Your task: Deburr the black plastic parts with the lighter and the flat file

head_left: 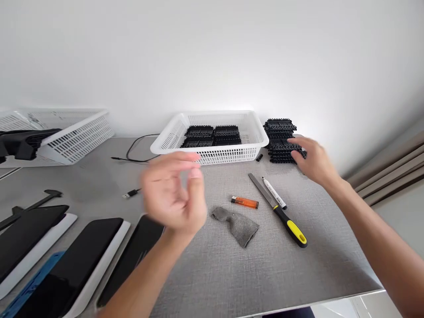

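Observation:
My left hand [174, 192] is raised over the middle of the table, palm turned up. Its fingers curl towards the thumb with a gap between, and nothing shows in it. At the right, my right hand [314, 159] reaches to a stack of black plastic pieces with toothed edges [281, 143]. Its thumb and index finger are apart, at the stack's right side; whether they touch it I cannot tell. More such black toothed pieces [212, 134] lie in piles inside a white plastic basket [228, 155] by the wall.
A file with a black and yellow handle [291, 226], a white marker [274, 193], an orange lighter [245, 202] and a grey cloth [239, 225] lie in front. Leftward are phone-like dark slabs [89, 247], a USB cable [131, 193] and another white basket [79, 137].

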Motion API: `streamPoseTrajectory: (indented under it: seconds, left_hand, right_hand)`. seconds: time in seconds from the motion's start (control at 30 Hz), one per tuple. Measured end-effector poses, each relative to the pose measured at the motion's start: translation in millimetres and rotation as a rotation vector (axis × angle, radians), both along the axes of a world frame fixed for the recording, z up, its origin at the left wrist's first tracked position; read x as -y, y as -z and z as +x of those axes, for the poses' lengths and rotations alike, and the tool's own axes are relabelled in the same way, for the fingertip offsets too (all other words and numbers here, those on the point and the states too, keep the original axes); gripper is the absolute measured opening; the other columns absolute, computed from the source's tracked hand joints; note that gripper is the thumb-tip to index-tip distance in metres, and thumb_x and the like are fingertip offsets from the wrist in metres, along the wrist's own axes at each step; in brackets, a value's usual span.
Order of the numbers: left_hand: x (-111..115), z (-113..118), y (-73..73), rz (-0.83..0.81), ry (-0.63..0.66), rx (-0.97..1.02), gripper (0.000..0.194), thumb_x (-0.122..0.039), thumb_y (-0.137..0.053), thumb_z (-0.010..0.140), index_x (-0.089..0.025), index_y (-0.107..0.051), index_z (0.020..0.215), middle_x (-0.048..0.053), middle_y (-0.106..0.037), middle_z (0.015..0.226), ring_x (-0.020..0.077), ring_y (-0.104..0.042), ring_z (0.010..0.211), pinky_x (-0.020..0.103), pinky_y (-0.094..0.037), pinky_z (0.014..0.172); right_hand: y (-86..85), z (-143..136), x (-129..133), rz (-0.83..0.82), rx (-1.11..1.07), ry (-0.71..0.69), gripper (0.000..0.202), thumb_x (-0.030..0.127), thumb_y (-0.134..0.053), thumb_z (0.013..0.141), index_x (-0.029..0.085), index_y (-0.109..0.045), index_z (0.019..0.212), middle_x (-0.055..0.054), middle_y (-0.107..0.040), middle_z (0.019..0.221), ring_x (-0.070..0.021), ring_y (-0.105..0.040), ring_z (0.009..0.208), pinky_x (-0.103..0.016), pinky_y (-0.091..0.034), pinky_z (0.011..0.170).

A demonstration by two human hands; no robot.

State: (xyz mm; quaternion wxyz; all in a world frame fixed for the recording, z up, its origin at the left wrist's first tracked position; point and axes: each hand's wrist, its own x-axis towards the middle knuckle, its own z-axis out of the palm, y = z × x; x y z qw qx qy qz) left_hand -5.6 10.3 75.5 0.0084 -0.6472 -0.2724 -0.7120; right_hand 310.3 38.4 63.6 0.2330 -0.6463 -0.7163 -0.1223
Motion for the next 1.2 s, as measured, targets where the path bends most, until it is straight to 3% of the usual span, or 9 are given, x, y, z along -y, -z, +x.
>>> streamPoseTrajectory:
  seconds: [0.07, 0.2, 0.3, 0.6, 0.77, 0.9, 1.0, 1.07, 1.2]
  left_hand:
    - [-7, 7, 18.5, 0.039, 0.048, -0.02, 0.022, -0.013, -0.06, 0.089, -0.021, -0.053, 0.109, 0.004, -0.063, 0.097, 0.0169, -0.065, 0.087, 0.035, -0.058, 0.073]
    - [-16, 15, 64.0, -0.086, 0.091, -0.034, 0.053, -0.006, -0.06, 0.082, -0.026, -0.036, 0.125, 0.006, -0.057, 0.113, 0.0137, -0.066, 0.085, 0.031, -0.058, 0.07]
    - [-17, 13, 79.7, -0.098, 0.083, -0.085, 0.052, -0.005, -0.058, 0.081, -0.027, -0.033, 0.122, 0.006, -0.055, 0.114, 0.0137, -0.064, 0.087, 0.028, -0.057, 0.068]
    - [3, 16, 77.3, -0.137, -0.098, -0.306, 0.023, -0.003, -0.052, 0.084, -0.02, -0.057, 0.097, 0.006, -0.056, 0.098, 0.0156, -0.059, 0.087, 0.027, -0.053, 0.069]
    - [8, 17, 83.4, -0.249, -0.089, -0.26, 0.015, -0.009, -0.052, 0.087, -0.02, -0.061, 0.093, 0.004, -0.055, 0.09, 0.013, -0.054, 0.073, 0.027, -0.049, 0.067]
    - [10, 16, 81.3, -0.546, 0.12, -0.096, 0.017, -0.028, -0.052, 0.095, -0.019, -0.065, 0.102, 0.003, -0.059, 0.084, 0.0109, -0.051, 0.063, 0.024, -0.045, 0.057]
    - [12, 19, 79.1, -0.823, 0.407, 0.063, 0.038, -0.047, -0.048, 0.097, -0.019, -0.063, 0.118, 0.003, -0.063, 0.078, 0.0094, -0.049, 0.054, 0.021, -0.038, 0.045]
    - [12, 21, 77.9, -0.935, 0.552, 0.173, 0.047, -0.056, -0.046, 0.096, -0.016, -0.062, 0.116, 0.004, -0.063, 0.075, 0.0101, -0.051, 0.051, 0.021, -0.038, 0.04]
    - [9, 21, 74.6, -1.002, 0.675, 0.358, 0.043, -0.058, -0.056, 0.089, -0.017, -0.06, 0.098, 0.003, -0.063, 0.074, 0.0124, -0.057, 0.049, 0.023, -0.046, 0.038]
  right_hand:
    - [7.9, -2, -13, -0.041, -0.005, 0.02, 0.038, 0.022, -0.05, 0.098, 0.021, -0.061, 0.134, -0.013, -0.062, 0.133, -0.0305, -0.053, 0.127, -0.055, -0.043, 0.103]
    - [30.4, 2, -38, -0.066, 0.011, 0.045, 0.039, 0.013, -0.042, 0.097, 0.018, -0.067, 0.126, -0.018, -0.063, 0.133, -0.0351, -0.05, 0.128, -0.061, -0.03, 0.104]
    - [43.3, 8, -49, -0.049, 0.039, 0.002, 0.043, 0.01, -0.038, 0.096, 0.018, -0.064, 0.13, -0.018, -0.065, 0.126, -0.0328, -0.054, 0.12, -0.058, -0.028, 0.103]
    - [49.0, 6, -60, 0.124, 0.113, -0.018, 0.047, 0.001, -0.033, 0.09, 0.017, -0.066, 0.12, -0.016, -0.06, 0.115, -0.0284, -0.053, 0.107, -0.048, -0.029, 0.098]
    - [36.2, -10, -28, 0.315, 0.04, 0.095, 0.041, 0.008, -0.035, 0.094, 0.02, -0.062, 0.123, -0.014, -0.059, 0.113, -0.0292, -0.052, 0.105, -0.049, -0.028, 0.094]
    - [28.3, -47, 16, 0.447, -0.025, 0.066, 0.038, 0.013, -0.041, 0.096, 0.023, -0.06, 0.126, -0.013, -0.059, 0.109, -0.0289, -0.053, 0.103, -0.046, -0.028, 0.088]
    - [32.4, -87, 45, 0.438, 0.039, -0.195, 0.043, 0.005, -0.042, 0.096, 0.025, -0.059, 0.13, -0.01, -0.063, 0.107, -0.0243, -0.056, 0.101, -0.042, -0.027, 0.086]
    - [38.5, -108, 56, 0.366, 0.093, -0.375, 0.046, 0.002, -0.042, 0.095, 0.025, -0.059, 0.132, -0.009, -0.065, 0.106, -0.0225, -0.057, 0.102, -0.039, -0.027, 0.083]
    - [46.4, -124, 61, 0.288, 0.104, -0.502, 0.034, 0.008, -0.047, 0.099, 0.021, -0.063, 0.126, -0.008, -0.067, 0.106, -0.022, -0.056, 0.103, -0.038, -0.028, 0.082]
